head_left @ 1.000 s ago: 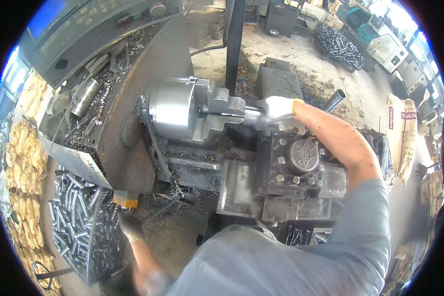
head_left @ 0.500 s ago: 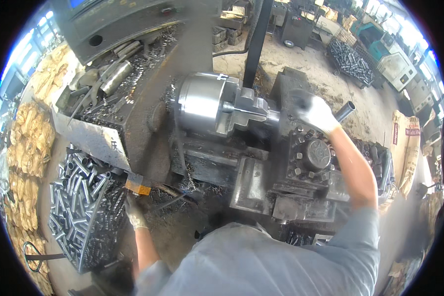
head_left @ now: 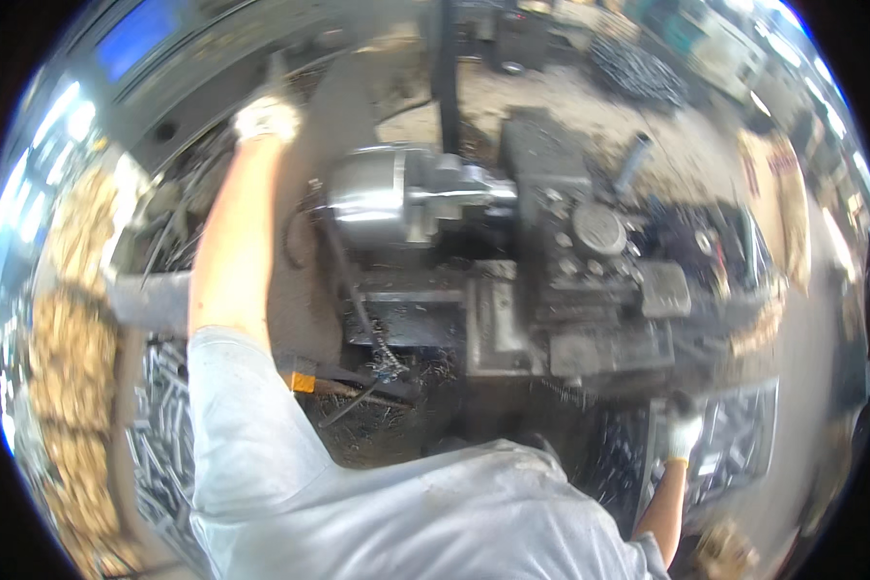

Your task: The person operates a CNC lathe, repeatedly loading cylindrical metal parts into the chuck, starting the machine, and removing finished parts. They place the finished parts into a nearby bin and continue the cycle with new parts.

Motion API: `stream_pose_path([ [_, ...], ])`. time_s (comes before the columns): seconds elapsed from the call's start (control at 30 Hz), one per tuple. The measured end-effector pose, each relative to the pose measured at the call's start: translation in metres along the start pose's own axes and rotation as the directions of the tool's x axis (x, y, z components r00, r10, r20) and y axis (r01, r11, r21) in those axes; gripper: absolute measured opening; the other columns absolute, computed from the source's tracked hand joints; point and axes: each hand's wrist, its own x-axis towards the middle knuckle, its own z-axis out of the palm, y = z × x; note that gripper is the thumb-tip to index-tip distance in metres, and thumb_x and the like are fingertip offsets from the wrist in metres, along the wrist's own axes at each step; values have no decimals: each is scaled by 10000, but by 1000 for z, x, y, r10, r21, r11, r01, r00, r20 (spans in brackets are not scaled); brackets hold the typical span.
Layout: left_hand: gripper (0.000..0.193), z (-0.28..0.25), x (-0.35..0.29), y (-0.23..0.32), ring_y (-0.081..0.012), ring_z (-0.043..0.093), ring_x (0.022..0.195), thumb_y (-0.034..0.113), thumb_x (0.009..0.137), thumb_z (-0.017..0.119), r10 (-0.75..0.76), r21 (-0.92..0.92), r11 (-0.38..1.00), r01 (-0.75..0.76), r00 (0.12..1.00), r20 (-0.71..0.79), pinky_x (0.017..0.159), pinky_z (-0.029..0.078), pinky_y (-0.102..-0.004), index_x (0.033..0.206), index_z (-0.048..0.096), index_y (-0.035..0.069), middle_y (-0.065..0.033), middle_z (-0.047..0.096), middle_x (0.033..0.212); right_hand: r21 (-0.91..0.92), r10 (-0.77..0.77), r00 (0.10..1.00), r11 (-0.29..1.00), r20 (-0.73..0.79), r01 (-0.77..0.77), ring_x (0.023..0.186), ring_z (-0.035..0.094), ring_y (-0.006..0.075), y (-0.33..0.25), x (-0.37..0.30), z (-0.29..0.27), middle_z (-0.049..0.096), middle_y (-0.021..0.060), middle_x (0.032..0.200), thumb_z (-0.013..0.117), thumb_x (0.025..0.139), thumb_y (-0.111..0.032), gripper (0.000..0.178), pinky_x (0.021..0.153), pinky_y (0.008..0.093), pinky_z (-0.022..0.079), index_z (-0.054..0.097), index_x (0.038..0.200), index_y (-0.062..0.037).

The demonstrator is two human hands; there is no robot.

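My left hand (head_left: pixel 269 118) wears a whitish work glove and reaches up over the machine's headstock cover, close to an upright lever-like piece. Motion smears its fingers, so its grip does not show. My right hand (head_left: pixel 684 433), gloved in white with darkened fingers, hangs low at the right over a tray (head_left: pixel 766 440) of metal pieces. Blur also hides whether those fingers hold anything. Between my arms stands a lathe: its shiny chuck (head_left: pixel 369 196) has jaws around a bright round workpiece (head_left: pixel 498 192), beside the dark tool turret (head_left: pixel 599 230).
A bin of metal tubes (head_left: pixel 159 425) lies at lower left, with stacked tan sacks (head_left: pixel 72 358) beyond it. An orange block (head_left: pixel 303 383) sits below the headstock. A tube-like handle (head_left: pixel 634 159) rises behind the turret. Metal chips lie under the chuck.
My left hand has gone from beside the tube bin up to the headstock. My right hand has left the turret's top and dropped to the tray at lower right. The view has shifted.
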Motion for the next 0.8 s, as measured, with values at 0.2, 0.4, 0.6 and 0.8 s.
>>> stream_pose_path([
  [0.2, 727, -1, -74, 66, -416, 690, 1270, 409, 1073, 598, 207, -133, 946, -294, 869, -449, 1012, 584, -439, 1646, 387, 15, -296, 634, 1472, -298, 372, 913, 864, -168, -407, 987, 785, 385, 133, -149, -65, 807, 212, 1035, 765, 882, -306, 385, 898, 450, 602, 794, 1139, -20],
  [0.4, 218, 56, -419, 239, -296, 740, 843, 39, 976, 709, 736, -917, 168, -363, 664, -128, 783, 605, -403, 1143, 724, -100, -188, 771, 982, -444, 779, 525, 358, -342, -821, 1320, 647, 421, 242, -255, -115, 626, 261, 1470, 774, 877, -410, 768, 1076, 492, 545, 534, 1507, -42],
  [0.6, 296, 122, -579, 358, -359, 781, 1030, 146, 945, 743, 806, -754, 576, -317, 69, 587, 911, 612, -417, 1223, 765, 45, -214, 791, 1121, -591, 541, 697, 394, -470, -704, 1231, 638, 371, 352, -230, -172, 654, 177, 1322, 732, 872, -201, 434, 1025, 517, 537, 640, 1280, -82],
  [0.8, 372, 145, -609, 396, -369, 744, 1177, 252, 978, 715, 742, -680, 585, -442, -48, 669, 1024, 564, -424, 1296, 738, 61, -211, 769, 1244, -768, 691, 717, 410, -91, -492, 1152, 684, 327, 434, -190, -155, 730, 125, 1226, 574, 985, -129, 258, 967, 490, 536, 663, 1227, -120],
])
